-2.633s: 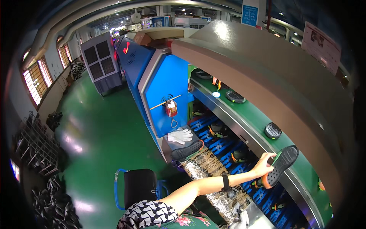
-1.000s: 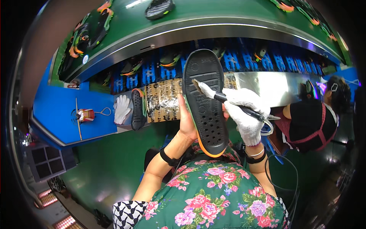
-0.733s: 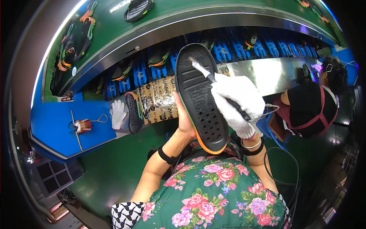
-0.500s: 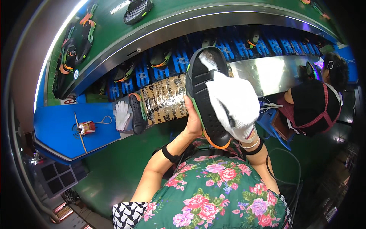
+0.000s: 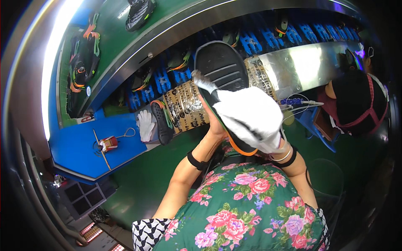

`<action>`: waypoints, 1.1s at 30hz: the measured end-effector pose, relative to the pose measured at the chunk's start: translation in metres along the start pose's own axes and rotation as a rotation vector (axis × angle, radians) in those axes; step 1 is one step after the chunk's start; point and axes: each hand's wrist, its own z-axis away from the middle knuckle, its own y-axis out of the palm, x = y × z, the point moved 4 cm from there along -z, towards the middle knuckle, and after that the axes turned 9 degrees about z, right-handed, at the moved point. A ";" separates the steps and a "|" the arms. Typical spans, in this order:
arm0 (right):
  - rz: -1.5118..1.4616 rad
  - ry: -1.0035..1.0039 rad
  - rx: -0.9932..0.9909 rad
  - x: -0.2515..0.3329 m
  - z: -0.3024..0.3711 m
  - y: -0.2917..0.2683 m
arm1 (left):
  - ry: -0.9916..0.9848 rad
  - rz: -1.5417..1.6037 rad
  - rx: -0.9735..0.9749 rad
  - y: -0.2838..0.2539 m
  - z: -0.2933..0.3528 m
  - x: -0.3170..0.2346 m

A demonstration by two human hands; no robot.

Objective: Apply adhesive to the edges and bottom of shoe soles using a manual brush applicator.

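A black shoe sole (image 5: 222, 71) with an orange edge stands nearly upright in the middle of the view, its ribbed underside facing the camera and its toe pointing toward twelve o'clock. The bare left hand (image 5: 214, 123) grips it from behind along its left edge, fingers wrapped round the rim. The right hand (image 5: 251, 117), in a white glove, lies over the lower half of the sole and is closed on a small brush (image 5: 200, 80), whose pale bristles touch the sole's left edge at about ten o'clock from the glove. So both hands meet on the sole, each clamped on its own thing. At nine o'clock from the sole, a second dark sole (image 5: 161, 121) lies on a taped, patterned work surface (image 5: 186, 106), with a spare white glove (image 5: 145, 124) just beside it. Further toward eight o'clock a small red tool (image 5: 109, 143) rests on a blue table (image 5: 79, 146). Above, a green conveyor (image 5: 167, 16) carries more shoes. At three o'clock another person (image 5: 356, 100) in dark clothes sits.
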 end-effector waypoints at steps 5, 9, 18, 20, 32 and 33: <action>-0.027 -0.039 0.017 -0.001 0.009 0.009 | 0.091 0.203 -0.236 -0.011 -0.008 0.008; -0.093 -0.080 0.000 0.006 0.005 0.013 | 0.048 0.198 -0.179 -0.007 -0.007 0.012; -0.067 -0.162 0.072 -0.008 0.001 0.015 | -0.019 0.239 -0.058 -0.006 -0.019 0.009; -0.199 -0.106 0.084 -0.011 0.000 0.012 | -0.027 0.248 -0.030 -0.008 -0.020 0.007; -0.224 -0.028 0.150 -0.033 0.003 0.002 | -0.060 0.319 0.138 -0.010 -0.032 0.000; -0.175 -0.032 0.114 -0.038 0.006 0.000 | -0.065 0.325 0.155 -0.009 -0.037 0.001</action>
